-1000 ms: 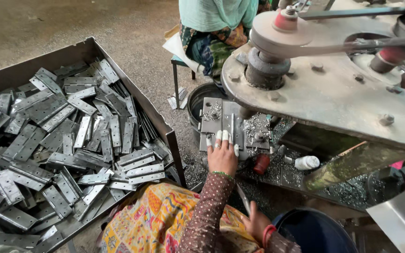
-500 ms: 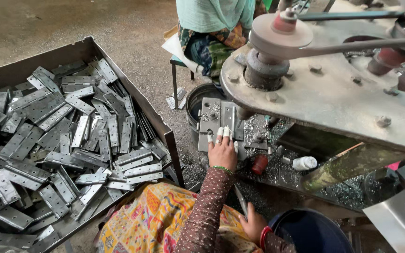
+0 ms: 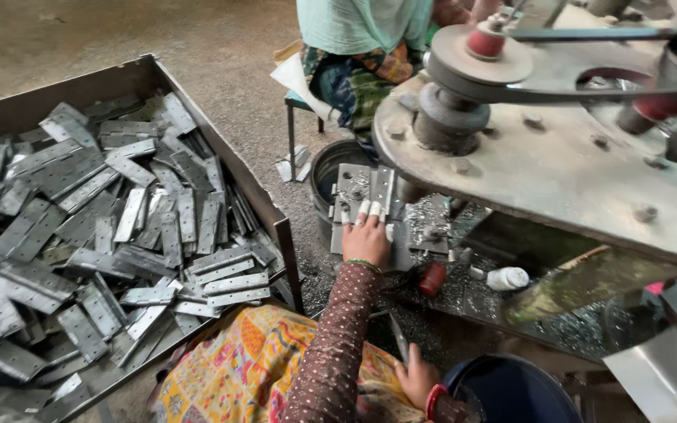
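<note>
Your left hand (image 3: 367, 239) presses flat, fingers spread, on a hinge plate (image 3: 370, 205) beneath the machine table's edge (image 3: 511, 207); your right hand (image 3: 415, 377) pinches a thin tool (image 3: 399, 338).

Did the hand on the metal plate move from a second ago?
No, hardly. The left hand stays flat on the metal plate beside the black bucket, its taped fingers in the same spot.

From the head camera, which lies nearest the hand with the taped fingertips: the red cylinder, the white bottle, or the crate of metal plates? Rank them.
Measured from the left hand:
1. Red cylinder, just to its lower right.
2. White bottle, further right on the shavings.
3. Crate of metal plates, away to the left; its near corner rivals the bottle.
</note>
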